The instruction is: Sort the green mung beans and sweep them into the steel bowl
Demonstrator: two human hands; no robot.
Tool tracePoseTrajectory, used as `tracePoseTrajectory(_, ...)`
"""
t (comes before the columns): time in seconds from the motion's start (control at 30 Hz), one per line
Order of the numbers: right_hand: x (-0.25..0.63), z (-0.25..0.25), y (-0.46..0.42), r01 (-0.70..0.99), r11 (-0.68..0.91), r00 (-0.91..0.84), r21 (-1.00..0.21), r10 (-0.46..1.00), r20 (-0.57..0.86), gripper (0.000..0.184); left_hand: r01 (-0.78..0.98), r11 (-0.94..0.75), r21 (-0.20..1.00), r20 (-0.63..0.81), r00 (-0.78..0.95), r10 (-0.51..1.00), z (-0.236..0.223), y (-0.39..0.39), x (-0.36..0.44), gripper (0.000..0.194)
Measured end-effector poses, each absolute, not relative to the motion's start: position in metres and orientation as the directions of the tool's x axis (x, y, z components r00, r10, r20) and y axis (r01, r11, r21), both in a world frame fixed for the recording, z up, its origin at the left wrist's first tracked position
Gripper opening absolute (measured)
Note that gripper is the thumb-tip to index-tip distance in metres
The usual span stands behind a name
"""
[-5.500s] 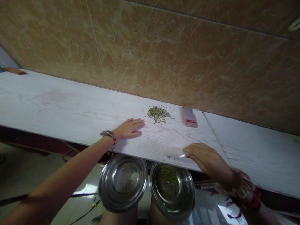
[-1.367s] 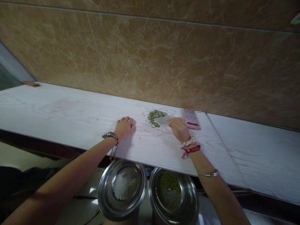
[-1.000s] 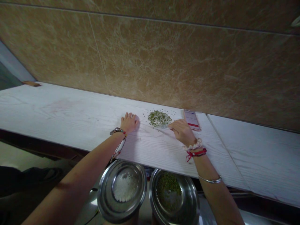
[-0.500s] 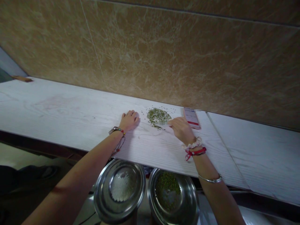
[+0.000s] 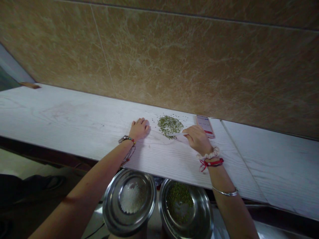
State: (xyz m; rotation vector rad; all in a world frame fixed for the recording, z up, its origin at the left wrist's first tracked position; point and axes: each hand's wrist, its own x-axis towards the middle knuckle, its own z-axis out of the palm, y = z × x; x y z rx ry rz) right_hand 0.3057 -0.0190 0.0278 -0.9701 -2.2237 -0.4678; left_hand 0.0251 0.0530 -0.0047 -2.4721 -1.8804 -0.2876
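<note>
A loose pile of small green beans [image 5: 169,124] lies spread on the white wood-grain counter [image 5: 99,139], with a few strays around it. My right hand [image 5: 198,137] is closed around the end of a thin whitish utensil [image 5: 178,134]; its exact kind is unclear. That utensil's far end reaches the pile's near edge. To the left of the beans, my left hand [image 5: 140,128] rests palm down on the counter, fingers apart and holding nothing.
Below the counter's front edge are two steel bowls: one [image 5: 106,207] with white grains, the other [image 5: 208,212] with green beans. A phone [image 5: 206,126] lies beyond my right hand. The tiled wall [image 5: 159,59] borders the counter's back. At lower left shows a person's dark-clothed leg [image 5: 27,189].
My right hand has drawn slightly right and toward me with the utensil, which shows more clearly now. The left hand stays in place on the counter. The whole view has shifted a little.
</note>
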Motion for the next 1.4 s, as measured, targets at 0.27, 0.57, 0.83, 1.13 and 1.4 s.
tracePoseTrajectory(0.27,0.303,0.024,-0.015,0.794,0.606,-0.481,0.058,0.566,0.670,0.022,0.960,-0.272,0.074,0.165,0.257,0.952,0.000,0.049,0.027,0.041)
tracePoseTrajectory(0.57,0.301,0.022,-0.014,0.781,0.623,-0.479,0.048,0.546,0.687,0.020,0.960,-0.268,0.076,0.165,0.253,0.953,-0.003,0.051,0.027,0.041)
tracePoseTrajectory(0.83,0.302,0.026,-0.017,0.740,0.669,-0.499,0.060,0.487,0.717,0.020,0.960,-0.264,0.092,0.205,0.241,0.949,-0.010,0.055,0.025,0.037)
tracePoseTrajectory(1.13,0.303,0.025,-0.016,0.753,0.653,-0.486,0.085,0.465,0.740,0.020,0.958,-0.271,0.096,0.205,0.247,0.947,-0.008,0.053,0.025,0.038)
tracePoseTrajectory(1.4,0.303,0.027,-0.017,0.756,0.650,-0.489,0.080,0.480,0.728,0.020,0.952,-0.282,0.120,0.217,0.252,0.943,-0.009,0.054,0.024,0.035)
